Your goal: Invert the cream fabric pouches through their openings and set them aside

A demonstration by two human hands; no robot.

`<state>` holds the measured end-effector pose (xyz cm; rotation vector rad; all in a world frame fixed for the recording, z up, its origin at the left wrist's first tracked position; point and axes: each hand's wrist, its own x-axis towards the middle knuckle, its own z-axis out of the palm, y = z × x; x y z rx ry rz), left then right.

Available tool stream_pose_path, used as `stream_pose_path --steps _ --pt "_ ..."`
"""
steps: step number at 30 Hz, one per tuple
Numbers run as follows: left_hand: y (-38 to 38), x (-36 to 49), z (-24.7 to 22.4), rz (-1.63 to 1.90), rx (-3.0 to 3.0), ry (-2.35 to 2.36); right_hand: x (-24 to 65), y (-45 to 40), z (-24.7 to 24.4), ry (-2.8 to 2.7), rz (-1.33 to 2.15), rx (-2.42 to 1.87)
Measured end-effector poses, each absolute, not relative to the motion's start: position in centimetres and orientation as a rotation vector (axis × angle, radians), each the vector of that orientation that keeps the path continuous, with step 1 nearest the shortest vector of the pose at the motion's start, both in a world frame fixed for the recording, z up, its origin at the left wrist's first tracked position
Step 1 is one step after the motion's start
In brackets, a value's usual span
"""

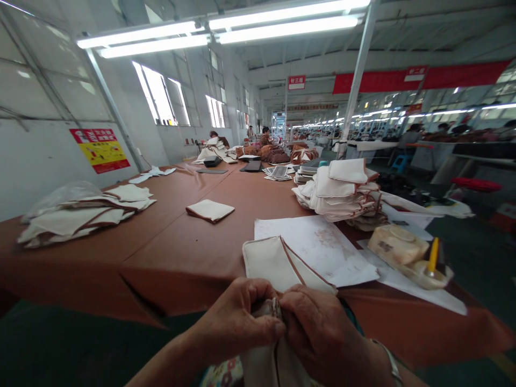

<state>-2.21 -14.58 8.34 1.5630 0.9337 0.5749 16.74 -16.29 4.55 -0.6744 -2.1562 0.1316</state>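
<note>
Both hands are closed on one cream fabric piece with brown edging (262, 363), close to my body at the table's front edge. My left hand (237, 317) pinches its upper edge between thumb and fingers. On the same edge, right beside it, my right hand (318, 322) grips with bent fingers; a bracelet is on that wrist. Just beyond my fingers lies a flat cream piece with a brown stripe (270, 263), partly over a stained white sheet (318, 242). The lower part of the held piece hangs down and is cut off by the frame.
A folded cream piece (210, 210) lies mid-table on the brown cover (169, 247). Stacks of cream pieces stand left (84, 212) and right (338, 193). At the right edge sits a plastic container (399, 244) beside a yellow-handled tool (434, 257). Brown bundles (278, 153) lie farther back.
</note>
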Motion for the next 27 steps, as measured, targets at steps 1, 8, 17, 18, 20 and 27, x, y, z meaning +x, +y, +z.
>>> stream_pose_path --steps 1,8,17,18,20,27 --pt "-14.7 -2.1 8.4 0.562 1.589 0.959 16.8 -16.2 4.7 -2.181 0.098 -0.693" --pt "-15.4 -1.2 8.7 0.401 1.455 0.853 20.1 -13.8 6.5 -1.936 0.967 -0.992" --pt "-14.7 -1.5 6.4 0.552 1.326 0.861 19.7 -16.0 4.5 -2.108 0.402 -0.683" --pt "-14.8 -1.4 6.4 0.553 1.370 0.883 19.5 -16.1 4.3 -2.125 0.368 -0.677" --pt "-15.0 -1.1 6.8 0.552 1.468 0.927 19.3 -16.1 4.1 -2.154 0.277 -0.660" --pt "-15.6 0.4 7.9 0.538 1.574 0.964 19.7 -16.5 5.0 -2.393 -0.036 -0.623"
